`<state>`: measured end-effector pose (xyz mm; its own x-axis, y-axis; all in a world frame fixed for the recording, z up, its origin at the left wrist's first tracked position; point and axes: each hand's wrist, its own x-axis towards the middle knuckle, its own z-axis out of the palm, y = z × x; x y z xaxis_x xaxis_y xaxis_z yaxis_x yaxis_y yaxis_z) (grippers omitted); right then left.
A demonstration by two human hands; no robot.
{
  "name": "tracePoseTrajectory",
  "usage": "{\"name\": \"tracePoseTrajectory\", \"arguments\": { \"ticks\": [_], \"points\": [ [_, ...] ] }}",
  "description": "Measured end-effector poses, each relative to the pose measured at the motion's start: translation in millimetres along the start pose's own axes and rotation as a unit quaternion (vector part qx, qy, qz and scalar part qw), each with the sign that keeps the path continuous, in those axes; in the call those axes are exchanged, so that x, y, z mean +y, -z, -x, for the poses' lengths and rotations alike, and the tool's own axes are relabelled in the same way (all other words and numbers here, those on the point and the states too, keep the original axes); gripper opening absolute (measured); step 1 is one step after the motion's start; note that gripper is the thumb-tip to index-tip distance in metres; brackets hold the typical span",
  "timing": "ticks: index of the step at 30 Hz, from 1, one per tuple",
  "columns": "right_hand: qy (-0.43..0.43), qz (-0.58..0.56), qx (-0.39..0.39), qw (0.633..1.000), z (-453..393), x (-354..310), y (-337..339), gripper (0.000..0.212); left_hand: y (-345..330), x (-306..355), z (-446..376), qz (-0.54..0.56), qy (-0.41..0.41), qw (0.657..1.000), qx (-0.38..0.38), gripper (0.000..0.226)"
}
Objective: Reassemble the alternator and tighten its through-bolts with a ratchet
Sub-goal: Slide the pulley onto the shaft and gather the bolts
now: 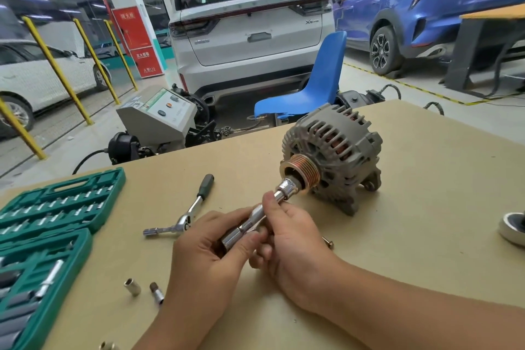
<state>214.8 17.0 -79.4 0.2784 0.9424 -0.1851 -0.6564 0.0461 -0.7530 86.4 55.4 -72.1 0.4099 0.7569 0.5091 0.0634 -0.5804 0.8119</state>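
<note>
Cut off at the right edge: a round metal part [512, 229], too little showing to name. Half hidden behind the right hand [292, 247]: a bolt [328, 243], only its head end visible on the table [426, 207]. Cut off at the bottom edge: a small brass-coloured piece [106, 346]. Open at the left, running out of view: a green tool case [56, 224], its upper half lined with rows of small sockets and bits, its lower half holding larger grey pieces and a chrome bar [50, 278]; exact sizes unreadable. Loose just beside the case: two small sockets [132, 287] [157, 292]. Flat on the table between case and hands: a ratchet [187, 213], dark handle pointing away, a short bit on its head. Standing on the table toward the far edge: a grey alternator [338, 150], finned housing closed up, copper windings visible through the slots, ribbed coppery pulley [302, 173] facing the camera. Seated on the pulley's centre: a chrome socket [288, 187] on a chrome extension bar [250, 224]. Left hand [210, 247] curled round the bar's near end; right hand pinching the bar nearer the socket with thumb and fingertips.
</note>
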Motion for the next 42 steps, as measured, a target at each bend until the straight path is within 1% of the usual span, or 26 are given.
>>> {"name": "tracePoseTrajectory", "arguments": {
  "ticks": [1, 2, 4, 5, 6, 7, 8, 9, 12, 14, 15, 16, 18, 20, 21, 22, 24, 27, 30, 33, 35, 37, 38, 42],
  "points": [
    [0.005, 0.006, -0.004, 1.000, -0.6, 0.6, -0.5, 0.037, -1.5, 2.4, 0.6, 0.052, 0.029, 0.998, -0.002, 0.037],
    [0.007, 0.003, -0.006, 1.000, -1.0, 0.5, -1.1, 0.038, -3.7, 5.0, 1.4, 0.110, 0.076, 0.991, -0.004, 0.034],
    [0.011, -0.014, -0.002, 1.000, -1.2, -0.8, -1.5, 0.036, -6.8, 7.5, 1.2, 0.207, 0.200, 0.958, -0.005, 0.030],
    [0.011, -0.018, 0.003, 1.000, -1.0, -1.3, -1.4, 0.035, -6.9, 7.0, 0.6, 0.227, 0.252, 0.941, -0.008, 0.028],
    [0.011, -0.019, 0.010, 1.000, -0.7, -1.4, -1.2, 0.034, -6.1, 7.3, 0.2, 0.230, 0.288, 0.930, -0.016, 0.029],
    [0.010, -0.020, 0.014, 1.000, -0.6, -0.8, -1.1, 0.034, -5.0, 6.9, -0.1, 0.222, 0.298, 0.928, -0.020, 0.031],
    [0.008, -0.022, 0.017, 1.000, -0.6, -0.3, -0.8, 0.034, -4.2, 6.5, 0.3, 0.210, 0.285, 0.935, -0.015, 0.031],
    [0.005, -0.023, 0.019, 1.000, -1.1, 0.2, -0.5, 0.034, -4.2, 7.0, 1.1, 0.195, 0.255, 0.947, -0.002, 0.028],
    [-0.007, -0.026, 0.010, 1.000, -3.5, 0.4, 0.1, 0.034, -6.5, 7.6, 2.8, 0.101, 0.123, 0.986, 0.041, 0.010],
    [-0.010, -0.025, -0.007, 1.000, -5.1, -0.1, 0.8, 0.035, -7.2, 6.3, 3.2, 0.053, 0.055, 0.996, 0.051, 0.023],
    [-0.011, -0.021, -0.013, 1.000, -5.4, -0.3, 1.1, 0.035, -6.3, 5.1, 2.8, 0.042, 0.044, 0.997, 0.052, 0.028],
    [-0.012, -0.019, -0.018, 1.000, -5.4, -0.5, 1.4, 0.035, -5.5, 5.3, 2.6, 0.045, 0.051, 0.996, 0.049, 0.030],
    [-0.009, -0.023, -0.019, 1.000, -4.4, -1.3, 1.7, 0.034, -4.4, 5.4, 1.8, 0.075, 0.109, 0.991, 0.030, 0.029],
    [-0.006, -0.024, -0.008, 1.000, -3.6, -3.2, 1.3, 0.033, -5.1, 4.1, 0.2, 0.141, 0.199, 0.970, 0.008, 0.026],
    [-0.004, -0.021, -0.001, 1.000, -3.0, -4.5, 0.9, 0.033, -4.5, 3.2, -0.1, 0.173, 0.234, 0.957, 0.001, 0.029],
    [-0.002, -0.016, 0.006, 1.000, -2.5, -5.7, 0.4, 0.034, -4.0, 3.3, -0.3, 0.188, 0.252, 0.949, 0.000, 0.032],
    [0.003, -0.013, 0.013, 1.000, -1.7, -7.6, -0.1, 0.034, -3.0, 2.0, 0.4, 0.169, 0.229, 0.959, 0.004, 0.031],
    [0.003, -0.003, 0.013, 1.000, -1.2, -9.5, -0.3, 0.034, -3.8, 0.9, 1.8, 0.115, 0.152, 0.981, 0.022, 0.019],
    [-0.002, 0.002, 0.008, 1.000, 0.2, -9.7, 0.9, 0.034, -6.4, -0.9, 3.6, 0.101, 0.123, 0.986, 0.050, 0.015],
    [-0.003, 0.006, 0.004, 1.000, 1.8, -9.9, 3.2, 0.032, -8.9, 2.1, 3.3, 0.114, 0.141, 0.982, 0.061, 0.006],
    [-0.001, 0.010, 0.003, 1.000, 2.3, -10.3, 4.3, 0.032, -9.4, 3.3, 1.6, 0.155, 0.189, 0.969, 0.041, 0.003],
    [0.000, 0.013, 0.005, 1.000, 2.7, -10.6, 3.7, 0.032, -7.5, 3.4, 1.1, 0.185, 0.236, 0.954, 0.014, 0.013],
    [0.000, 0.012, 0.006, 1.000, 2.9, -10.8, 3.3, 0.032, -6.4, 3.3, 1.4, 0.186, 0.245, 0.952, 0.005, 0.018],
    [-0.002, 0.011, -0.001, 1.000, 3.4, -11.6, 2.9, 0.031, -5.6, 0.5, 2.8, 0.164, 0.211, 0.963, 0.015, 0.024]
  ]
}}
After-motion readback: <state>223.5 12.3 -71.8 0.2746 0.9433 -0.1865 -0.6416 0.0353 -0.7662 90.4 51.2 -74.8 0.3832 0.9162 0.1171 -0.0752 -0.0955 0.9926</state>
